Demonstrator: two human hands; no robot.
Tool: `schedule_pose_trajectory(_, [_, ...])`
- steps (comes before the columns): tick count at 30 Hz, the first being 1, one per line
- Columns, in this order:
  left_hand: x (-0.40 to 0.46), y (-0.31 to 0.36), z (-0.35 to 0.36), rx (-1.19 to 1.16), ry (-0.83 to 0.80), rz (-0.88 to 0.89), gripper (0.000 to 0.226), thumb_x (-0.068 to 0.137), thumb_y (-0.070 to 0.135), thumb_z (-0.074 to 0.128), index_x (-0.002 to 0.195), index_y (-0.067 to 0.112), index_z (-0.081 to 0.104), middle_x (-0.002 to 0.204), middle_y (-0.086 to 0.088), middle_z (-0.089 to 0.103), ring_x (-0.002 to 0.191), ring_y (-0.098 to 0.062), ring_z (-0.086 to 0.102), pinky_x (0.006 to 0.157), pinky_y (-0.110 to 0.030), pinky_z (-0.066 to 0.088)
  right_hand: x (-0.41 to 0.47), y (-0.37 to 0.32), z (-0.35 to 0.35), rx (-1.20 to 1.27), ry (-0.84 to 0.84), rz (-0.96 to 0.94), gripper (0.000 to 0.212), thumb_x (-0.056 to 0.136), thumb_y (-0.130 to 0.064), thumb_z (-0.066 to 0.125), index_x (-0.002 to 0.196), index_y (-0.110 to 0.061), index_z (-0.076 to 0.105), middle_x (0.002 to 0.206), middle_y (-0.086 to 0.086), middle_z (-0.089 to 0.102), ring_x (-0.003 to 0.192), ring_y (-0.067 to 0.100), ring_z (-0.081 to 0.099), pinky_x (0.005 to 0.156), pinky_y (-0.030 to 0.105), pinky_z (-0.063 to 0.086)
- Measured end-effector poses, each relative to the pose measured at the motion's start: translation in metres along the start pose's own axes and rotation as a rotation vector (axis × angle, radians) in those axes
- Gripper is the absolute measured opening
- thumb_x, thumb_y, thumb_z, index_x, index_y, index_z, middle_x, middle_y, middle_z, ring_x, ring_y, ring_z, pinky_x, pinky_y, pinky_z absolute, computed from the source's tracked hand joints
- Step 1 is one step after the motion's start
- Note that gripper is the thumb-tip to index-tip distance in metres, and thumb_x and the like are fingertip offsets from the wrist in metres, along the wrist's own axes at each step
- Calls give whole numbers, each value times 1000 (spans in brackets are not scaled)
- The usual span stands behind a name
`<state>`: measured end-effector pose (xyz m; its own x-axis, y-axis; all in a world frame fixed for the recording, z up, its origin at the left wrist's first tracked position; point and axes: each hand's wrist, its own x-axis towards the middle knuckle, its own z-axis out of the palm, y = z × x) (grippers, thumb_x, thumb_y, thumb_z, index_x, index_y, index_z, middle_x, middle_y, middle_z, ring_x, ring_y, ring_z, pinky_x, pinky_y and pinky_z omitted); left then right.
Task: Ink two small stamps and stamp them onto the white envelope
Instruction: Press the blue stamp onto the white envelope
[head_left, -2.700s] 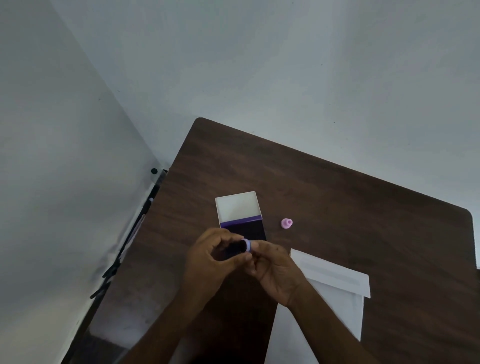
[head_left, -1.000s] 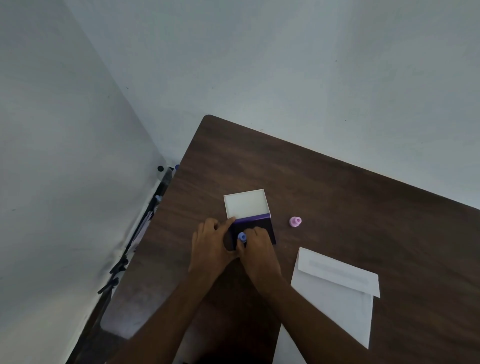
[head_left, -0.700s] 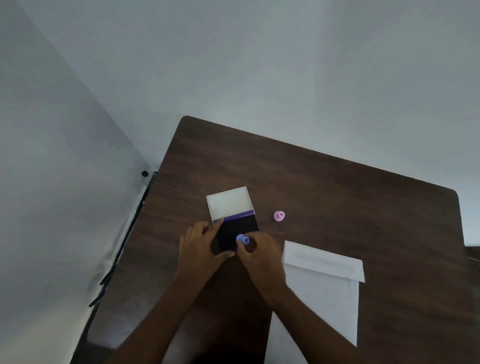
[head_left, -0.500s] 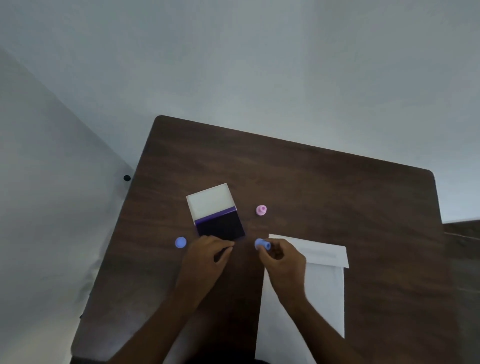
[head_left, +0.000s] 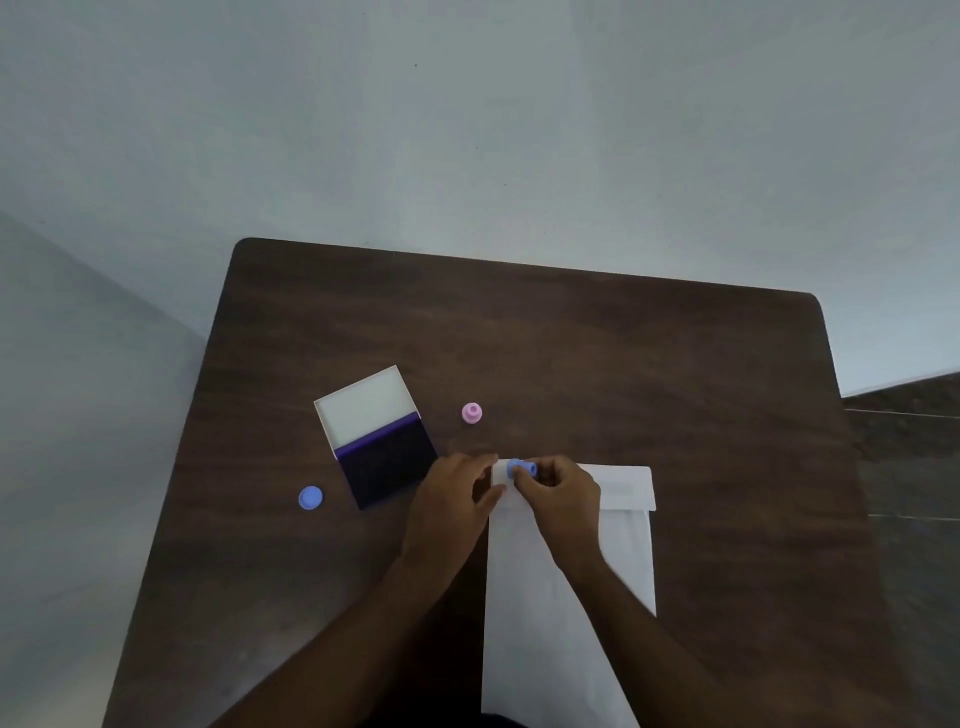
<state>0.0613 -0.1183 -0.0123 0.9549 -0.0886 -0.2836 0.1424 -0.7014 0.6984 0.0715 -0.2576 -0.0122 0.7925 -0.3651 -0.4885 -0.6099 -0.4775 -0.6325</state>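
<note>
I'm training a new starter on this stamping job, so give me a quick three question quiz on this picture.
1. True or false: the right hand holds the small blue plastic stamp over the white paper envelope.
2. Which stamp stands untouched on the dark wooden table?
3. The round blue cap lies: A) left of the open purple ink pad, B) on the envelope.

Key: 1 true; 2 the small pink plastic stamp; 3 A.
</note>
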Motion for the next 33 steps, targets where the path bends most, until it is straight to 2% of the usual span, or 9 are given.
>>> schedule_pose_trajectory(2, [2, 0, 1, 27, 10, 30, 31, 89, 36, 60, 119, 31, 60, 117, 5, 60, 108, -12, 53, 91, -25, 44, 2, 2, 3, -9, -15, 2, 23, 80, -36, 72, 88, -15, 66, 79, -6, 63, 64, 8, 55, 56, 8, 38])
schedule_pose_trajectory(4, [12, -1, 9, 82, -90, -38, 33, 90, 33, 60, 122, 27, 58, 122, 2, 58, 112, -14, 51, 95, -27, 42, 2, 5, 5, -28, -16, -19, 23, 80, -36, 72, 88, -16, 65, 80, -6, 63, 63, 7, 54, 57, 7, 38])
schedule_pose_trajectory(6, [31, 5, 14, 228, -375, -304, 43, 92, 35, 58, 132, 22, 48, 138, -5, 49, 124, -19, 46, 108, -33, 33, 3, 9, 7, -34, -13, -43, 25, 79, -36, 73, 90, -15, 66, 84, -2, 67, 66, 9, 56, 60, 9, 41])
schedule_pose_trajectory(7, [36, 7, 14, 256, -465, -430, 49, 92, 36, 57, 137, 20, 42, 144, -6, 43, 129, -22, 42, 112, -35, 28, 4, 12, 8, -35, -19, -47, 26, 78, -36, 74, 91, -15, 66, 87, 0, 69, 69, 10, 57, 63, 11, 43])
schedule_pose_trajectory(8, [39, 5, 16, 223, -484, -495, 53, 92, 36, 57, 139, 19, 39, 147, -6, 39, 132, -22, 39, 114, -35, 24, 4, 13, 8, -43, -29, -46, 27, 78, -35, 74, 93, -14, 66, 90, 1, 69, 72, 12, 59, 67, 14, 46])
schedule_pose_trajectory(12, [30, 1, 27, 114, -337, -458, 57, 91, 25, 60, 141, 13, 35, 149, -8, 36, 134, -21, 37, 114, -29, 22, 7, 15, 9, -114, -74, -44, 31, 78, -38, 73, 96, -15, 62, 94, 0, 66, 78, 13, 58, 73, 21, 48])
schedule_pose_trajectory(16, [23, -4, 30, 94, -325, -483, 55, 93, 26, 57, 142, 13, 34, 150, -7, 34, 134, -19, 36, 113, -26, 20, 7, 14, 12, -194, -138, -59, 32, 81, -37, 70, 99, -12, 60, 96, 3, 64, 77, 10, 51, 73, 18, 38])
schedule_pose_trajectory(24, [7, -10, 26, -17, -265, -387, 49, 93, 30, 57, 138, 14, 42, 144, -5, 43, 126, -16, 44, 107, -19, 24, 7, 16, 15, -263, -172, -60, 36, 84, -40, 65, 106, -11, 59, 106, 6, 64, 82, 10, 48, 79, 17, 37])
schedule_pose_trajectory(33, [7, -6, 24, 16, -157, -313, 44, 93, 30, 58, 133, 14, 50, 137, -5, 50, 120, -17, 49, 104, -19, 30, 8, 15, 15, -278, -146, -94, 35, 81, -39, 69, 99, -12, 57, 100, 6, 64, 79, 11, 50, 74, 18, 38])
